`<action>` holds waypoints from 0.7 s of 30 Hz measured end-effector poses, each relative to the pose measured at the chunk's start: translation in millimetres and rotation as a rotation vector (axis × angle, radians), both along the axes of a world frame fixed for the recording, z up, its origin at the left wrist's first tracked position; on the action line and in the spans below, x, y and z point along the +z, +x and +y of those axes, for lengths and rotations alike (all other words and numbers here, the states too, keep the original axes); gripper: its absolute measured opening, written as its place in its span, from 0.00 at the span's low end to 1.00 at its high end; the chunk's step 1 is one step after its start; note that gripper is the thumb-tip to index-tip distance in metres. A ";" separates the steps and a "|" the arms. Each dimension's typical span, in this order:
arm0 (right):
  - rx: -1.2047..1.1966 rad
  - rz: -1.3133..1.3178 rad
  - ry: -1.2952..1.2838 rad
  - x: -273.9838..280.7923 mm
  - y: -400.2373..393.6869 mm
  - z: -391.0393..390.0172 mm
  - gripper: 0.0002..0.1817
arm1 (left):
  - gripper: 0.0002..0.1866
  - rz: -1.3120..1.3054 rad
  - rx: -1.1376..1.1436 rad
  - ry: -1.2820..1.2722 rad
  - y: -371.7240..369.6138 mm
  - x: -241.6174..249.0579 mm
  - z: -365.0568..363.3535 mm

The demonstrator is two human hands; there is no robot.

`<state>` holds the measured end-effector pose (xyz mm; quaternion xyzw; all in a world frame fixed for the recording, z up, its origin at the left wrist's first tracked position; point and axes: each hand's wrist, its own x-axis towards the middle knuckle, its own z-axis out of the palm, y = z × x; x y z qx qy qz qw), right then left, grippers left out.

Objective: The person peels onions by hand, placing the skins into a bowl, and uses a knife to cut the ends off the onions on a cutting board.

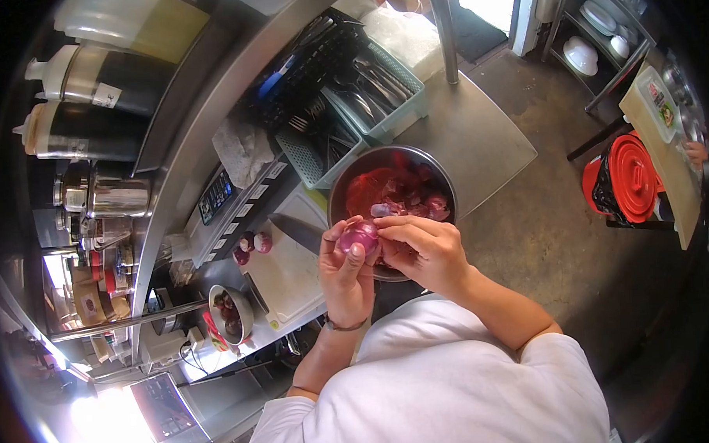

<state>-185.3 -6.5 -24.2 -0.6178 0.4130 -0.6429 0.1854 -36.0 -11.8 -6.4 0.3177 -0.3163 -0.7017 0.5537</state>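
Note:
My left hand (pixel 345 280) is closed around a shiny purple-red onion (pixel 359 237), holding it up near the bowl's edge. My right hand (pixel 430 254) pinches at the onion's right side; its fingertips are partly hidden, so any loose skin between them cannot be made out. Just beyond both hands stands a large metal bowl (pixel 446 175) with red onion skins (pixel 401 200) inside. To the left, a knife (pixel 296 234) lies on a white cutting board (pixel 282 282). Several red onions (pixel 261 242) sit at the board's far left corner.
A smaller bowl (pixel 245 299) with dark reddish pieces stands left of the board. Teal baskets (pixel 401 114) of cutlery are behind the large bowl. Bottles (pixel 94 133) line the shelf at left. A red lidded bin (pixel 634 180) and a side table (pixel 664 148) are at right.

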 end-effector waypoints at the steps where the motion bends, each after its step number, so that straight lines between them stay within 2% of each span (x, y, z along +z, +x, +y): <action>1: -0.023 0.020 0.029 3.9 -0.7 0.7 0.14 | 0.21 0.000 0.000 -0.001 -0.2 -0.1 -0.2; 9: -0.095 0.053 0.021 12.0 -13.0 -2.1 0.15 | 0.23 -0.303 0.027 -0.211 -1.3 7.0 0.4; 15: -0.046 0.024 -0.020 18.9 -19.2 -4.4 0.17 | 0.25 -0.199 -0.096 -0.123 -0.2 11.8 1.7; 21: -0.094 -0.009 -0.003 17.0 -10.8 -2.4 0.16 | 0.25 -0.289 -0.175 -0.120 8.3 8.4 -0.1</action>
